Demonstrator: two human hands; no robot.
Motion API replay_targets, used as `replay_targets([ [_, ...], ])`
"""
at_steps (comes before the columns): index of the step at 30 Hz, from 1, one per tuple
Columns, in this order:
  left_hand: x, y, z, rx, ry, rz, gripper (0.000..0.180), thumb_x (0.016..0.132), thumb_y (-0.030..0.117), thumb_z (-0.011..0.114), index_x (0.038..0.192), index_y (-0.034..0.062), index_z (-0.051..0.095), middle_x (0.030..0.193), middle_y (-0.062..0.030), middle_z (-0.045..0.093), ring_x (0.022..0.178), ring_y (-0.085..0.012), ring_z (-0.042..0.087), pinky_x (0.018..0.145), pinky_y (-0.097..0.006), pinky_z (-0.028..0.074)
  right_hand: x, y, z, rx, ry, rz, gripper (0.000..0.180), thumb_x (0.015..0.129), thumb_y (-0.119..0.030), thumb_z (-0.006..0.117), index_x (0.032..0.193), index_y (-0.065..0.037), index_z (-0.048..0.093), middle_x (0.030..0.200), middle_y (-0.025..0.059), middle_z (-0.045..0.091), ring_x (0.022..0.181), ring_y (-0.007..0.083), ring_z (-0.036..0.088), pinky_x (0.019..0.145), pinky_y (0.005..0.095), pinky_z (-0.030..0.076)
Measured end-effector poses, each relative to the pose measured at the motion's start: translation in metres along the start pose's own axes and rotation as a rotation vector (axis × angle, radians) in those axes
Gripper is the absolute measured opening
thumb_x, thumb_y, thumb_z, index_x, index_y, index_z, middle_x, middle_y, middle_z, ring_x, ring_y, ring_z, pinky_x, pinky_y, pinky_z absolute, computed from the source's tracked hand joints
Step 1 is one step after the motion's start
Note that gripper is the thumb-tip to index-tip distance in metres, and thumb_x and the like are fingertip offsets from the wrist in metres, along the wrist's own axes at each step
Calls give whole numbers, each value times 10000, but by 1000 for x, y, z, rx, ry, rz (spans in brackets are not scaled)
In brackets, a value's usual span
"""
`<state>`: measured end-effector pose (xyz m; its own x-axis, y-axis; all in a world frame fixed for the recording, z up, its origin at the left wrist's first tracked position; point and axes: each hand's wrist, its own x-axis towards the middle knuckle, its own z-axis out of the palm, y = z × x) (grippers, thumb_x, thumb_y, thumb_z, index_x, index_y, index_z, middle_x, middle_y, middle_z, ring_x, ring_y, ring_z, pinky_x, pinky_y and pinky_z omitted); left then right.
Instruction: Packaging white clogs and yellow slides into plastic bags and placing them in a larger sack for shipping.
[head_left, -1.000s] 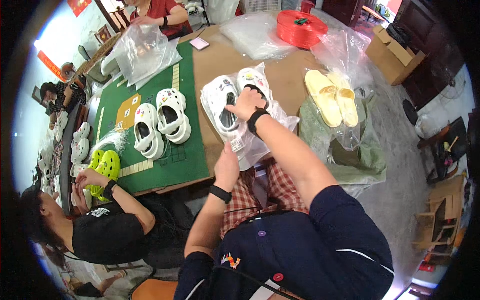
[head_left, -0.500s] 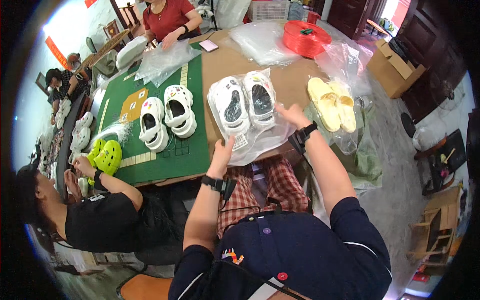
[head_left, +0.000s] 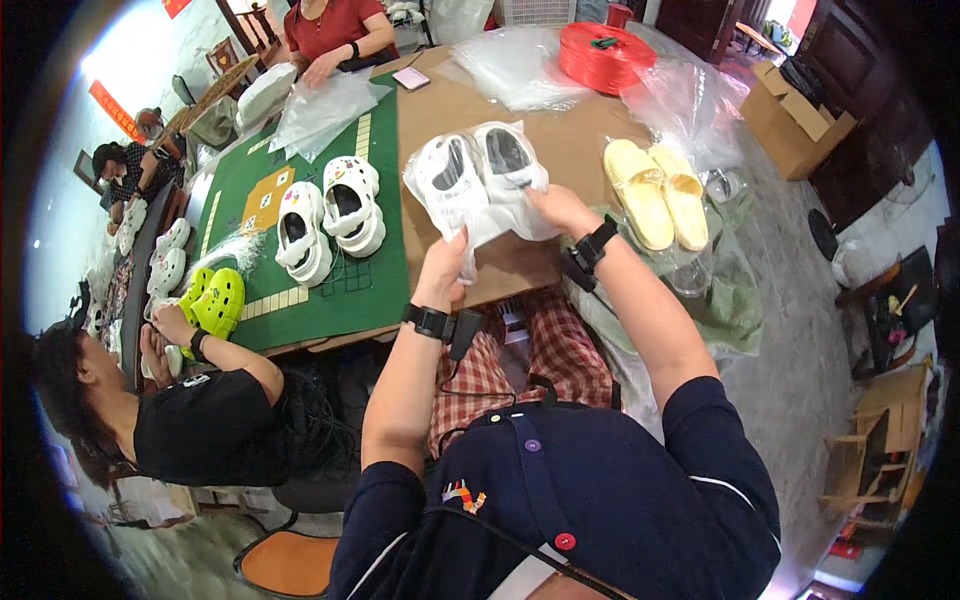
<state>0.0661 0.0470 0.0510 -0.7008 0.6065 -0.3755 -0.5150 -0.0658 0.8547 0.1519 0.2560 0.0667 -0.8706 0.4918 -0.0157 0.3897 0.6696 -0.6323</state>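
Directly before me a pair of white clogs (head_left: 452, 172) sits inside a clear plastic bag (head_left: 486, 226), toes pointing away. The near end of the bag is gathered and pulled toward me. My left hand (head_left: 440, 272) is closed on its left near corner. On the right side my right hand (head_left: 560, 208) pinches the bag near the clogs' heels. To the left, on the green mat (head_left: 345, 305), stands another pair of white clogs (head_left: 352, 208) with small colourful charms, unbagged. Yellow slippers (head_left: 652, 198) in clear plastic lie to the right of my right hand.
Clear plastic bags (head_left: 520, 68), a red twine roll (head_left: 606, 57) and a phone (head_left: 410, 78) lie at the table's far side. At left a co-worker in black (head_left: 215, 420) handles lime-green clogs (head_left: 215, 300); another in red (head_left: 335, 40) stands opposite. A cardboard box (head_left: 795, 125) stands right.
The bag's near end, earlier spread loose, is now drawn in and bunched below the heels. My right hand has moved slightly left and the left hand slightly up.
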Motion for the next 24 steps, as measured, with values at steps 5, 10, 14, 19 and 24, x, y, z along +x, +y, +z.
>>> replay_targets([
  [5,-8,-1,19,196,-114,336,335,927,228,580,1184,16,559,952,-81,653,828,-170,615,724,-307,481,-25,-42,-2,1509,-207,426,441,943,-436,517,1270,-141,522,1176,58,624,1043,237,616,867,517,489],
  [10,-46,19,58,748,-119,699,290,885,128,565,1115,-48,578,1093,-153,628,1010,-230,598,861,-345,455,-50,-50,-11,1971,-283,91,344,963,-305,528,1235,-94,546,1163,67,631,1046,212,616,903,397,516],
  [14,-86,34,107,619,-283,858,264,900,103,546,1120,-41,572,1097,-190,613,996,-257,602,853,-356,459,-86,-43,-54,1791,40,-218,359,980,-312,479,1216,-47,536,1181,74,616,1033,189,607,896,341,501],
  [19,-125,17,187,908,-587,938,266,879,167,555,1046,-40,559,912,-257,613,858,-423,603,750,-474,483,-185,-40,-134,1425,519,-632,402,957,-282,510,1268,-28,496,1181,72,608,1037,198,600,914,360,490],
  [24,-164,-28,258,809,-985,1126,331,813,125,573,1112,1,507,855,-212,593,825,-379,597,738,-467,481,-282,23,-161,384,1126,-297,361,948,-226,491,1209,19,536,1050,115,648,908,187,640,762,299,533],
])
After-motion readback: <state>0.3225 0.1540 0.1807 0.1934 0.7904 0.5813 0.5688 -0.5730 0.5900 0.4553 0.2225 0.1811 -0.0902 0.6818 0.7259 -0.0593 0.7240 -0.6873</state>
